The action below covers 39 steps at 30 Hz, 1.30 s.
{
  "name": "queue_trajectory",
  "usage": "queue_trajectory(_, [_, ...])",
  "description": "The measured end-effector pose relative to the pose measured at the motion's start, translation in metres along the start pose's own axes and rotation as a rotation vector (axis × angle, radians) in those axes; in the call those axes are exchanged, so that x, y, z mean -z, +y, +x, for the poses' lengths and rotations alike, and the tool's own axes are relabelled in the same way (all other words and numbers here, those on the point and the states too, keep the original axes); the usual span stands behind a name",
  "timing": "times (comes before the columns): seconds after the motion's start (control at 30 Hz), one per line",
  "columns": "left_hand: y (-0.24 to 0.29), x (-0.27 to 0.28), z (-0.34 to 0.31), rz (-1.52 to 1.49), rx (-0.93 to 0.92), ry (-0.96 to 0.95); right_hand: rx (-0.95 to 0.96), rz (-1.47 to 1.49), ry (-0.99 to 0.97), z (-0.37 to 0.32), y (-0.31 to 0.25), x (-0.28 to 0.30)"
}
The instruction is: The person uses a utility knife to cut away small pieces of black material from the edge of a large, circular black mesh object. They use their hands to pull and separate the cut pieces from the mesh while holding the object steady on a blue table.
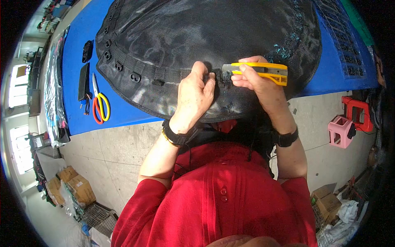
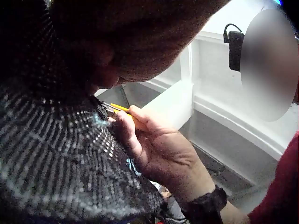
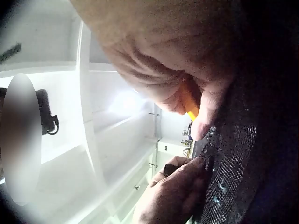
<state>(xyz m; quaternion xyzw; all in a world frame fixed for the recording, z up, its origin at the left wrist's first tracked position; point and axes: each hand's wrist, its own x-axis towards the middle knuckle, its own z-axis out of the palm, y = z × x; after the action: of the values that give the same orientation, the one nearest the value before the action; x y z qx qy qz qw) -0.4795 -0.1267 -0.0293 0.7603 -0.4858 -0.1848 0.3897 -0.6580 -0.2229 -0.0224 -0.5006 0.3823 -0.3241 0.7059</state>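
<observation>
A large black mesh piece [image 1: 230, 37] with a rounded edge lies on the blue table. My right hand [image 1: 259, 80] grips a yellow utility knife [image 1: 263, 68], its blade pointing left at a black strap loop [image 1: 218, 75] on the mesh. Just left of the blade, my left hand [image 1: 193, 92] pinches the black strap and mesh, fingers bent. In the right wrist view the left hand [image 3: 173, 193] holds a dark bit of strap [image 3: 172, 169] close to the knife hand. The left wrist view shows the right hand [image 2: 156, 144] with the knife right at the mesh [image 2: 70, 154].
Scissors [image 1: 98, 101] with red and yellow handles lie on the blue table [image 1: 119, 113] at left, beside a black pouch [image 1: 84, 82]. Several black buckles [image 1: 135, 77] line the mesh edge. Teal thread scraps [image 1: 282, 51] are scattered over it. A pink stool [image 1: 340, 131] stands at right.
</observation>
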Motion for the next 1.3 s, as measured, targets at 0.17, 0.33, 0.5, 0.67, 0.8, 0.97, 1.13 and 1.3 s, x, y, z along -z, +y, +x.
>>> queue_trajectory(0.17, [0.000, 0.001, 0.000, 0.009, 0.018, -0.009, -0.051, -0.046, 0.025, -0.006, -0.005, -0.002])
queue_trajectory(0.33, [0.004, 0.003, 0.001, 0.025, -0.012, -0.031, -0.016, -0.049, 0.006, -0.008, -0.001, 0.000])
queue_trajectory(0.5, [0.008, 0.006, 0.001, 0.031, -0.015, -0.044, -0.017, -0.056, -0.015, -0.007, -0.002, 0.000])
queue_trajectory(0.67, [0.006, 0.005, 0.001, 0.045, -0.009, -0.047, -0.032, -0.081, -0.020, -0.010, -0.001, 0.005])
queue_trajectory(0.8, [0.007, 0.005, 0.000, 0.037, 0.004, -0.036, -0.039, -0.082, 0.002, -0.014, -0.002, 0.005])
queue_trajectory(0.97, [-0.001, 0.000, -0.001, 0.012, 0.013, 0.030, -0.042, -0.099, 0.026, -0.022, -0.002, 0.004])
queue_trajectory(1.13, [0.015, 0.012, -0.001, 0.070, 0.051, -0.045, 0.035, -0.142, 0.007, -0.026, 0.002, 0.005])
queue_trajectory(1.3, [0.020, 0.015, -0.002, 0.100, 0.088, -0.141, 0.020, -0.168, 0.020, -0.026, 0.004, 0.004])
